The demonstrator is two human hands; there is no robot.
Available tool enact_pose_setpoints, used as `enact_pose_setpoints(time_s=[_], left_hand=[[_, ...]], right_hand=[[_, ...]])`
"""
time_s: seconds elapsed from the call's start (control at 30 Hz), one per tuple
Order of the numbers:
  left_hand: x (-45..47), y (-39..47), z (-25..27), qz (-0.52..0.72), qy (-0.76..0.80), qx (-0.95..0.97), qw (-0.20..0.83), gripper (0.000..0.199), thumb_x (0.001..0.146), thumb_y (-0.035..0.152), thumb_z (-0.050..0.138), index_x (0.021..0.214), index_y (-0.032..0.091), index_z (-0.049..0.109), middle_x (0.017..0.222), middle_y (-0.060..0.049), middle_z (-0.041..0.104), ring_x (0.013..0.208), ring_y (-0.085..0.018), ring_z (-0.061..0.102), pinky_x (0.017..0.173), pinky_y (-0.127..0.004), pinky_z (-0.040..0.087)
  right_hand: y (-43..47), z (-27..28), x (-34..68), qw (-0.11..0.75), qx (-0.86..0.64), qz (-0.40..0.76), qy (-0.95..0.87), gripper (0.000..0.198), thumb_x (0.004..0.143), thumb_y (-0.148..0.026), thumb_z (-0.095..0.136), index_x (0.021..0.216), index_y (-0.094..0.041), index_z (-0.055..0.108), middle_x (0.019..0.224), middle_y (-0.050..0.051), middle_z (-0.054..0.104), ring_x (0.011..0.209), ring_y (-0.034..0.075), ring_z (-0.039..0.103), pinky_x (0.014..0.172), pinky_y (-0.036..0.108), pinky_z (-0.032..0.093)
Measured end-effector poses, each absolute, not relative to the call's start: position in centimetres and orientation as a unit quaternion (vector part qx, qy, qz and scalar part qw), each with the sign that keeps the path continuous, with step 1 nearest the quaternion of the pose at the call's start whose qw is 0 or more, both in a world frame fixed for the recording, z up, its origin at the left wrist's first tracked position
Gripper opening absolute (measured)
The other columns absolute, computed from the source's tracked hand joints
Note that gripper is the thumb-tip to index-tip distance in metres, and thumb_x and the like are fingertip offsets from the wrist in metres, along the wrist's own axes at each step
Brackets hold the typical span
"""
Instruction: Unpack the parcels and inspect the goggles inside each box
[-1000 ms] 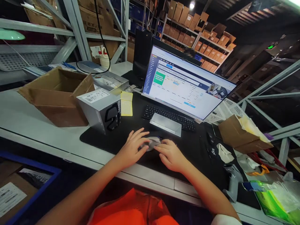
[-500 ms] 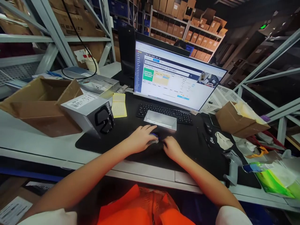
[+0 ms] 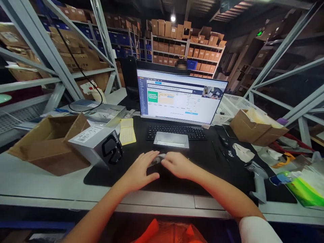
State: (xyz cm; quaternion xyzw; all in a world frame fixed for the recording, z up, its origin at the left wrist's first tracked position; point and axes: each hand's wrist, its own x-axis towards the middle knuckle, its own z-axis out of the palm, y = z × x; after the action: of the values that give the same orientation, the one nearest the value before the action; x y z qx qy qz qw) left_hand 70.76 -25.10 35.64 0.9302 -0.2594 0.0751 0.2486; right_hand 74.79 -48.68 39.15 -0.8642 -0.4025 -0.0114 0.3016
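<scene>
On the black desk mat (image 3: 174, 180) my hands meet around a small, clear-and-grey item (image 3: 155, 160), too blurred to name. My left hand (image 3: 138, 172) has its fingers stretched along the item's far left side, the thumb held apart. The fingers of my right hand (image 3: 178, 165) are curled and pinch the item's right end. Just beyond my hands lies a shallow, silvery-grey tray (image 3: 170, 140), close against the black keyboard (image 3: 194, 133). To the left, a grey product box (image 3: 96, 146) with a black headset-like picture leans by an open carton (image 3: 54, 157).
Behind the keyboard stands a lit monitor (image 3: 177, 99). A yellow notepad (image 3: 127, 131) lies left of it. On the right are a computer mouse (image 3: 223, 140), a barcode scanner (image 3: 258, 179), a cardboard box (image 3: 253, 131) and a green packet (image 3: 308, 190). A person's head shows behind the monitor.
My view has tilted up. The right hand has come left and now pinches the small item. My left hand's fingers have straightened, its thumb away from the item.
</scene>
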Motion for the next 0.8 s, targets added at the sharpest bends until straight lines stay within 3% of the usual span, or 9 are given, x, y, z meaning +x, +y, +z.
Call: enact_pose_setpoints(time_s=[0.07,0.13,0.2,0.3,0.37,0.47,0.63,0.8], left_hand=[[69.8,-25.3,34.7,0.079,-0.261,0.934,0.230,0.086,0.086,0.058,0.072,0.158,0.021,0.040,0.160,-0.017,0.045,0.147,-0.036,0.043,0.123,-0.063,0.030],[69.2,-25.7,34.0,0.082,-0.258,0.940,0.208,0.077,0.089,0.050,0.071,0.155,0.021,0.043,0.162,-0.017,0.042,0.150,-0.036,0.038,0.124,-0.064,0.026],[68.8,-26.1,33.7,0.083,-0.242,0.948,0.191,0.074,0.089,0.046,0.071,0.154,0.020,0.045,0.165,-0.018,0.037,0.153,-0.038,0.031,0.123,-0.066,0.025],[68.4,-26.3,34.1,0.075,-0.207,0.960,0.172,0.096,0.076,0.047,0.083,0.158,0.023,0.039,0.168,-0.019,0.027,0.154,-0.045,0.023,0.118,-0.074,0.025],[68.3,-26.3,34.7,0.076,-0.194,0.962,0.178,0.099,0.072,0.041,0.086,0.158,0.024,0.038,0.164,-0.019,0.035,0.149,-0.044,0.033,0.116,-0.070,0.032],[68.4,-25.8,35.2,0.086,-0.216,0.947,0.222,0.085,0.076,0.027,0.081,0.153,0.025,0.045,0.146,-0.015,0.051,0.135,-0.035,0.049,0.113,-0.056,0.044],[68.1,-23.8,33.4,0.113,-0.303,0.901,0.288,0.076,0.082,0.024,0.075,0.151,0.030,0.044,0.143,-0.012,0.050,0.133,-0.032,0.049,0.112,-0.051,0.047],[67.4,-21.6,32.6,0.157,-0.331,0.885,0.286,0.077,0.088,0.027,0.071,0.156,0.031,0.035,0.146,-0.014,0.045,0.135,-0.031,0.048,0.112,-0.050,0.047]], right_hand=[[-46.6,38.9,74.3,0.235,-0.848,0.008,-0.476,0.027,0.102,-0.028,0.058,0.080,-0.015,0.067,0.087,0.007,0.070,0.079,0.019,0.062,0.073,0.032,0.048],[-45.6,38.2,74.0,0.205,-0.838,0.007,-0.506,0.024,0.101,-0.027,0.059,0.083,-0.014,0.069,0.091,0.009,0.071,0.085,0.021,0.064,0.079,0.035,0.051],[-46.1,37.5,73.8,0.225,-0.824,-0.004,-0.520,0.024,0.101,-0.023,0.055,0.083,-0.015,0.068,0.088,0.009,0.070,0.085,0.021,0.064,0.081,0.036,0.052],[-48.7,36.5,73.9,0.315,-0.798,-0.079,-0.507,0.021,0.098,-0.017,0.050,0.091,-0.017,0.070,0.097,0.009,0.071,0.093,0.022,0.064,0.087,0.039,0.053],[-51.0,35.8,74.2,0.365,-0.806,-0.128,-0.449,0.022,0.095,-0.014,0.049,0.101,-0.018,0.070,0.104,0.010,0.070,0.098,0.023,0.064,0.091,0.042,0.054],[-53.8,34.1,74.6,0.359,-0.858,-0.106,-0.351,0.028,0.088,-0.008,0.049,0.107,-0.016,0.069,0.107,0.012,0.069,0.102,0.024,0.065,0.094,0.045,0.056],[-55.3,31.1,73.7,0.284,-0.900,-0.005,-0.332,0.047,0.087,-0.012,0.063,0.134,-0.012,0.062,0.131,0.018,0.066,0.121,0.030,0.064,0.106,0.051,0.052],[-54.6,32.0,72.7,0.280,-0.902,-0.029,-0.326,0.022,0.098,-0.017,0.058,0.117,-0.017,0.070,0.110,0.011,0.074,0.101,0.025,0.071,0.093,0.042,0.056]])
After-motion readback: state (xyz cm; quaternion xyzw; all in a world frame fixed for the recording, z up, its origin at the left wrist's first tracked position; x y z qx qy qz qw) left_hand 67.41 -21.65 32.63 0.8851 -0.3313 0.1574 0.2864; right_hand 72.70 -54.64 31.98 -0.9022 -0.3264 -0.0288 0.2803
